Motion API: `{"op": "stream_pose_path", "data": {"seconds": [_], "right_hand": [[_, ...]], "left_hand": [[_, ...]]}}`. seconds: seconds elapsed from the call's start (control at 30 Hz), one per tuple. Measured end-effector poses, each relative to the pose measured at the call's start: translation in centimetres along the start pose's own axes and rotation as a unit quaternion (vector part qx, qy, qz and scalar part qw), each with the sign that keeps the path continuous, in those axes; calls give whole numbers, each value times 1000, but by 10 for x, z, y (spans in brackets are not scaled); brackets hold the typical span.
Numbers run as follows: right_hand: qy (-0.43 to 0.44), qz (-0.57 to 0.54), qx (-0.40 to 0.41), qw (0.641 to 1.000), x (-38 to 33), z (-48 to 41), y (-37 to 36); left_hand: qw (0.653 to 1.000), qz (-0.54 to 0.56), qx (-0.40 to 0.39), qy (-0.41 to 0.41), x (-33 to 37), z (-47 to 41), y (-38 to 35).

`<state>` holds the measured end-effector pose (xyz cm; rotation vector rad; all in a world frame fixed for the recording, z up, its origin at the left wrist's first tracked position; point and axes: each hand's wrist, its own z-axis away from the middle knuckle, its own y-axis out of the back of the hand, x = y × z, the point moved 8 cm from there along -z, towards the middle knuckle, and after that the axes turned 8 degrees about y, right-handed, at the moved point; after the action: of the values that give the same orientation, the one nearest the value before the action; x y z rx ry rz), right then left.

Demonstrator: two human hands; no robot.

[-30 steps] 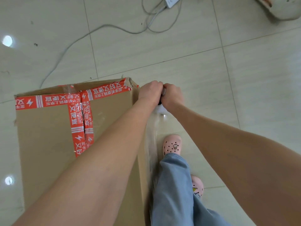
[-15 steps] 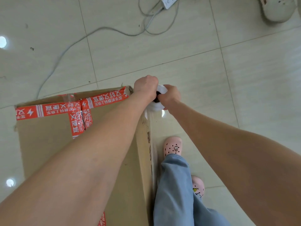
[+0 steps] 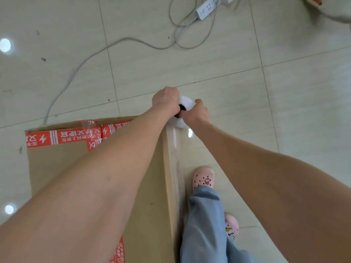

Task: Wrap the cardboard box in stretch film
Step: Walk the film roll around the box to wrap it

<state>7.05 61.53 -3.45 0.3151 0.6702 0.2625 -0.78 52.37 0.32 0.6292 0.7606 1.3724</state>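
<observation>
A: Where's everything right now?

B: The cardboard box (image 3: 62, 168) stands on the tiled floor (image 3: 284, 111), filling the view from about eight o'clock to the centre. The stretch film roll (image 3: 185, 103) is just past the box's far right corner, at about twelve o'clock from the middle. The left hand (image 3: 166, 98) and right hand (image 3: 196, 112) are both curled tight around the roll's top end, a finger seemingly hooked in its dark core.

A: And the film itself?

B: A clear sheet of stretch film (image 3: 175, 168) runs down the box's right side, back toward the person's pink clog (image 3: 203, 178).

A: What could go wrong?

B: I'd judge the corner is the risk. If tension drops while rounding it, the film could slacken or bunch; pulled too hard over the cardboard edge, it could tear. The power strip (image 3: 208, 7) and its cable (image 3: 133, 39) lie at twelve o'clock, a likely tripping point if the person walks around that side.

A: Any change from half a second ago?

B: The roll has moved further beyond the corner, the arms reach out more, and the power strip shows more fully.
</observation>
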Motion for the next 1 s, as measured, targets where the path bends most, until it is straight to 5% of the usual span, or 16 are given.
{"op": "stream_pose_path", "data": {"seconds": [0.13,0.33,0.57,0.7,0.87,1.0], "right_hand": [[-88,-201,-59,974,4,-6,-20],[52,-9,-24,998,-39,-40,-7],[141,204,-11,969,-81,-47,-16],[112,153,-11,982,-89,-50,-20],[25,54,-147,987,-83,-48,-47],[37,73,-126,989,-101,-55,-48]], "left_hand": [[999,28,-8,30,-10,-11,2],[990,105,-39,85,-28,-31,1],[989,124,-22,76,-44,-39,9],[971,200,-34,130,-70,-40,19],[940,277,-48,191,-92,-40,14],[929,303,-51,208,-103,-42,11]]}}
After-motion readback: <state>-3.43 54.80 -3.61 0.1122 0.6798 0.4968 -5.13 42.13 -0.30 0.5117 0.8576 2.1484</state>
